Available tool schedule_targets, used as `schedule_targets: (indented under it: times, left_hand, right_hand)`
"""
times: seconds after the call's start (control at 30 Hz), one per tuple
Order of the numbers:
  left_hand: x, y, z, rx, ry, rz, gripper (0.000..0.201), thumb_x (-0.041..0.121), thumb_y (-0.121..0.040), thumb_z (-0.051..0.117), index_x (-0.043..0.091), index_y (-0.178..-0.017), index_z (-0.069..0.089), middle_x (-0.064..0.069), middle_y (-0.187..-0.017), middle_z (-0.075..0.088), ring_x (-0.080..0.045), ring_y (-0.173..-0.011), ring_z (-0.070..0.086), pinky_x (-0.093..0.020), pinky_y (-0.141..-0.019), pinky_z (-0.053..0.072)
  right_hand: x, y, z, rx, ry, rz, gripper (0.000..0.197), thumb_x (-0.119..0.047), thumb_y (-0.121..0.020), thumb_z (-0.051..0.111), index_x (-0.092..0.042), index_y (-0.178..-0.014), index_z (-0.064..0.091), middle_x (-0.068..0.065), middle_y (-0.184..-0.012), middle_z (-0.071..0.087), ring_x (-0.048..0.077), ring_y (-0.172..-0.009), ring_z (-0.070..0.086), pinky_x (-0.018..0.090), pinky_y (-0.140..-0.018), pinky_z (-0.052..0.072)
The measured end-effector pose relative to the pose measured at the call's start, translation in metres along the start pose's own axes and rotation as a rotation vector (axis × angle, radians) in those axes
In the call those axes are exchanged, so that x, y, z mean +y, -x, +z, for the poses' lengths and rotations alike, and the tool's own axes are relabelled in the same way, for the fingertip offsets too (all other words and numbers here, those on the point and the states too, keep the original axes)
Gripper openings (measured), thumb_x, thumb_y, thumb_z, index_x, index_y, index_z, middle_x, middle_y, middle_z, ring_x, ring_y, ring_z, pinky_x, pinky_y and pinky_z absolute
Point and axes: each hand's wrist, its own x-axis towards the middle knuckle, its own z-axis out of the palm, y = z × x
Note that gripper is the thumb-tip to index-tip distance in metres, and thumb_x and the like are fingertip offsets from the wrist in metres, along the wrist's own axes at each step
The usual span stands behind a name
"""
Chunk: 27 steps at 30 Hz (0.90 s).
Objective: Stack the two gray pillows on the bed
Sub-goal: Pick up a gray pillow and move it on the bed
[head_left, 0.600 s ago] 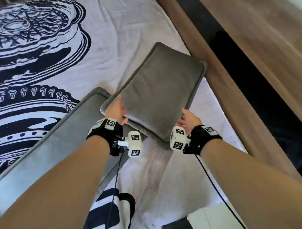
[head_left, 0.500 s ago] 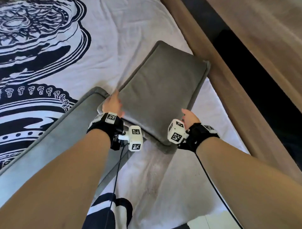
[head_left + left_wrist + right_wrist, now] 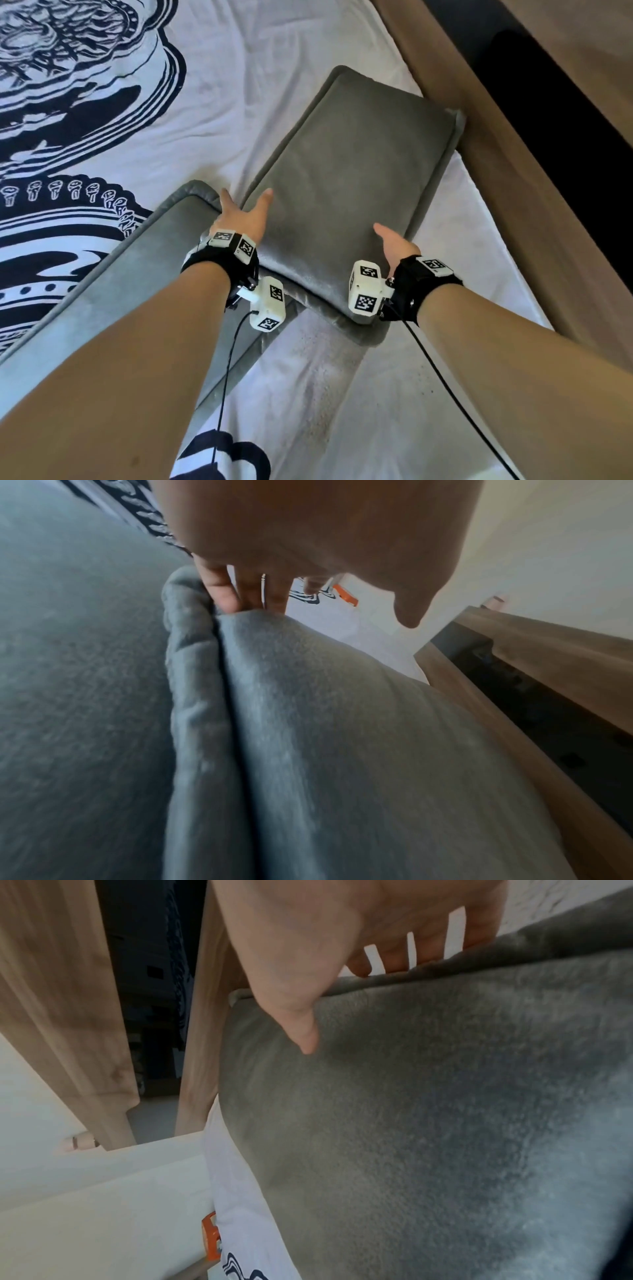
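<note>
One gray pillow (image 3: 349, 185) lies slanted at the bed's right side, its near end over the edge of the second gray pillow (image 3: 102, 294) at lower left. My left hand (image 3: 241, 214) holds the first pillow's left side, thumb on top, fingers (image 3: 222, 593) tucked down between the two pillows (image 3: 377, 750) (image 3: 68, 696). My right hand (image 3: 394, 243) holds the right side. Its thumb (image 3: 304, 1031) rests on the pillow (image 3: 445, 1110) and its fingers reach behind the edge, their tips hidden.
The bed has a white sheet (image 3: 239, 102) with a dark blue print. A wooden bed frame (image 3: 496, 192) runs along the right, with a dark gap (image 3: 565, 137) beyond it. A small orange object (image 3: 210, 1234) lies near the bed's far end.
Both hands have slid forward from the pillow's near corners along its sides. The thumbs now lie spread on top, and the pillow's near end has come closer to me.
</note>
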Motion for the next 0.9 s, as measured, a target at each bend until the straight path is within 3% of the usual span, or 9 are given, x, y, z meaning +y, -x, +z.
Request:
schedule_targets:
  times: [0.1,0.17,0.23,0.3,0.33,0.47,0.53,0.63,0.9]
  left_hand:
    - [0.006,0.01,0.002,-0.043,0.006,0.002,0.113,0.091,-0.071,0.036,0.033,-0.161,0.0,-0.023,-0.156,0.039,-0.047,-0.135,0.045,-0.054,-0.111,0.037]
    - [0.003,0.017,0.013,-0.126,0.006,-0.011,0.122,0.095,-0.064,0.035,0.023,-0.16,0.018,-0.023,-0.15,0.048,-0.045,-0.128,0.054,-0.05,-0.108,0.042]
    - [-0.002,0.029,0.027,-0.251,0.063,-0.08,0.119,0.097,-0.059,0.041,0.007,-0.135,0.056,-0.02,-0.117,0.071,-0.035,-0.096,0.072,-0.037,-0.08,0.057]
    - [-0.005,0.043,0.044,-0.341,0.142,-0.162,0.097,0.091,-0.065,0.051,0.001,-0.098,0.068,-0.015,-0.079,0.073,-0.026,-0.064,0.069,-0.024,-0.052,0.048]
    - [-0.004,0.049,0.054,-0.36,0.178,-0.188,0.093,0.088,-0.065,0.055,0.001,-0.094,0.067,-0.014,-0.078,0.072,-0.025,-0.066,0.067,-0.026,-0.055,0.048]
    - [0.008,0.061,0.092,-0.34,0.299,-0.189,0.128,0.09,-0.048,0.061,0.0,-0.139,0.056,-0.014,-0.141,0.059,-0.031,-0.126,0.057,-0.036,-0.108,0.042]
    - [0.015,0.066,0.103,-0.301,0.403,-0.183,0.133,0.084,-0.045,0.069,0.001,-0.146,0.047,-0.014,-0.145,0.055,-0.032,-0.129,0.054,-0.037,-0.109,0.041]
    - [0.02,0.077,0.123,-0.31,0.475,-0.152,0.116,0.07,-0.053,0.082,0.007,-0.144,0.048,-0.008,-0.138,0.06,-0.029,-0.122,0.059,-0.039,-0.107,0.045]
    - [0.054,0.079,0.171,-0.241,0.483,-0.015,0.073,0.052,-0.077,0.078,0.013,-0.134,0.054,0.001,-0.12,0.063,-0.016,-0.098,0.055,-0.025,-0.083,0.04]
  right_hand:
    - [-0.008,-0.018,-0.019,0.143,0.096,-0.094,0.139,-0.081,-0.019,0.072,-0.015,-0.138,0.05,0.006,-0.136,0.06,0.033,-0.118,0.06,0.046,-0.102,0.047]
    - [-0.02,-0.018,-0.043,0.203,0.157,-0.127,0.144,-0.087,-0.013,0.071,-0.016,-0.137,0.05,0.005,-0.133,0.062,0.033,-0.115,0.062,0.046,-0.101,0.048]
    - [-0.031,-0.011,-0.07,0.194,0.173,-0.154,0.138,-0.081,-0.014,0.079,-0.015,-0.132,0.053,0.005,-0.125,0.067,0.033,-0.106,0.066,0.048,-0.095,0.053]
    - [-0.042,-0.004,-0.096,0.169,0.202,-0.184,0.124,-0.067,-0.023,0.088,-0.011,-0.128,0.056,0.006,-0.118,0.069,0.031,-0.101,0.069,0.047,-0.09,0.056]
    - [-0.048,-0.005,-0.107,0.167,0.213,-0.204,0.119,-0.061,-0.025,0.091,-0.01,-0.127,0.059,0.007,-0.117,0.07,0.03,-0.099,0.069,0.047,-0.09,0.057]
    - [-0.068,-0.007,-0.131,0.13,0.201,-0.295,0.083,-0.04,-0.04,0.097,-0.01,-0.113,0.071,0.007,-0.108,0.075,0.027,-0.091,0.072,0.044,-0.087,0.059]
    - [-0.079,-0.008,-0.138,0.124,0.204,-0.346,0.056,-0.033,-0.047,0.097,-0.018,-0.095,0.072,0.006,-0.104,0.075,0.026,-0.09,0.072,0.043,-0.088,0.058]
    - [-0.09,-0.015,-0.157,0.149,0.232,-0.421,0.048,-0.035,-0.043,0.097,-0.025,-0.078,0.067,0.004,-0.1,0.076,0.025,-0.091,0.072,0.042,-0.088,0.058]
    - [-0.113,-0.061,-0.186,0.248,0.411,-0.533,0.11,-0.064,-0.033,0.084,-0.024,-0.133,0.06,-0.002,-0.126,0.068,0.02,-0.11,0.066,0.04,-0.1,0.052]
